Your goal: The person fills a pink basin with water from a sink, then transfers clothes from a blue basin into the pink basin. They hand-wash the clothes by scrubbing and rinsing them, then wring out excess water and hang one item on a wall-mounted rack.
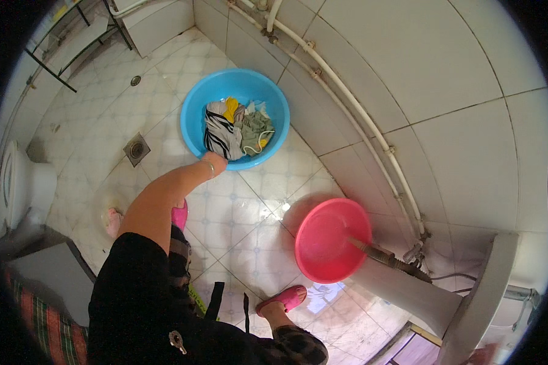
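A round, bright blue plastic basin (pixel 192 125) sits on the pale, patterned tile floor (pixel 237 249), close to the tiled wall. Bunched together inside the blue basin are a grey-and-white cloth with black stripes (pixel 219 134), on its left side, and a crumpled grey-green garment with a white cord (pixel 256 129), on its right side. A small yellow cloth (pixel 231 108) shows between them, toward the blue basin's far side.

The person's bare left hand (pixel 215 162), with a thin bracelet (pixel 210 168) at the wrist, is at the blue basin's near rim. It looks curled there, but its fingertips are hidden, so I cannot tell whether they pinch the rim or the striped cloth, or merely rest. The right hand cannot be made out clearly, and I cannot tell how its fingers stand.

To the right of the blue basin and nearer the person is a round, pinkish-red plastic basin (pixel 323 231), well apart from it, with a ribbed, brownish hose (pixel 402 264) reaching over its inside. A square metal floor drain (pixel 137 149) lies left of the blue basin.
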### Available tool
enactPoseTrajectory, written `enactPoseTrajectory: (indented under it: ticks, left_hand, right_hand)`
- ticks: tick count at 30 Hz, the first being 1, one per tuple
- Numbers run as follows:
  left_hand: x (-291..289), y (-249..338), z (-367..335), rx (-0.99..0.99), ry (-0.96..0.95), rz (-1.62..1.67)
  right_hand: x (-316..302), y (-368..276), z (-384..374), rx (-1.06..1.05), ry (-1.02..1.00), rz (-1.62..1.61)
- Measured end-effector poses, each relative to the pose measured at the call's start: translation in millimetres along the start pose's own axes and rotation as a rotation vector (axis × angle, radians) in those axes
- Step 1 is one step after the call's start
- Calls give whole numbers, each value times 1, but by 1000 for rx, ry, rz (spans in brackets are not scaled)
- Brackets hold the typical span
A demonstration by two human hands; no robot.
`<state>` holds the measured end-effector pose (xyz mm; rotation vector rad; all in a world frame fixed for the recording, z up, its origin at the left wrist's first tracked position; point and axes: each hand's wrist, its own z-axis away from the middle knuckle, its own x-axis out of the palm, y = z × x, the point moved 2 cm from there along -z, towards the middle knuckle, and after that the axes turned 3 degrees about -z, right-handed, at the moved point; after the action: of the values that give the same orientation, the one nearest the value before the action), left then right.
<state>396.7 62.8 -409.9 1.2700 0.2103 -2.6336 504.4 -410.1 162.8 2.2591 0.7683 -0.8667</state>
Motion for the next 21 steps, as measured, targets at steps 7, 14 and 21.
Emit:
enactPoseTrajectory:
  ticks: [7, 14, 21]
  left_hand:
    - [-2, 67, -4, 172, -40, 9]
    - [-5, 116, 41, 492, -171, 44]
    - [-12, 11, -45, -34, 160, 278]
  right_hand:
    - [140, -128, 132, 609, -711, -781]
    - [309, -183, 228, 246, -1194, -784]
    - [417, -198, 289, 288, -1364, -701]
